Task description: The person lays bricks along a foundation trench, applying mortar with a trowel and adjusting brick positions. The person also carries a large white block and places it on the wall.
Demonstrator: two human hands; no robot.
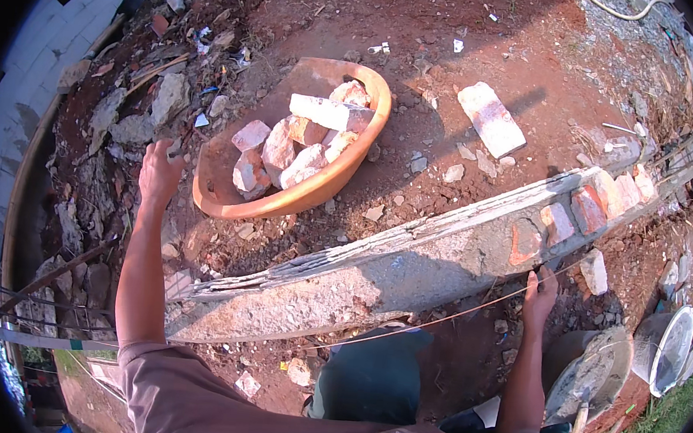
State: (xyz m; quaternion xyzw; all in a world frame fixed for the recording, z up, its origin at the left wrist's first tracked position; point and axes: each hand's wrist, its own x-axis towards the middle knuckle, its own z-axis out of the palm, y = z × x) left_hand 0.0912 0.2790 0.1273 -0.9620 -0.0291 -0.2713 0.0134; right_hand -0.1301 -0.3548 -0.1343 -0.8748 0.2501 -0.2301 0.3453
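Observation:
My left hand (162, 169) is raised open, fingers loosely bent and apart, left of an orange curved basin (274, 204) holding several rough stone chunks (302, 163) and a whitish block (329, 113). My right hand (539, 293) is closed with curled fingertips at the near side of a long concrete beam (399, 279), beside a thin taut line (446, 317); what it grips, if anything, is unclear. Several reddish brick pieces (560, 222) sit in a row in grey mortar on the beam's right part. A lone pale brick (491, 119) lies on the dirt beyond.
Rubble (148, 125) and bent bars (43, 297) lie at the left beside a grey block wall (49, 34). At the lower right are a mortar-smeared pan with a wooden-handled tool (581, 414) and a white-rimmed bucket (672, 352). A pale stone (595, 271) lies near my right hand.

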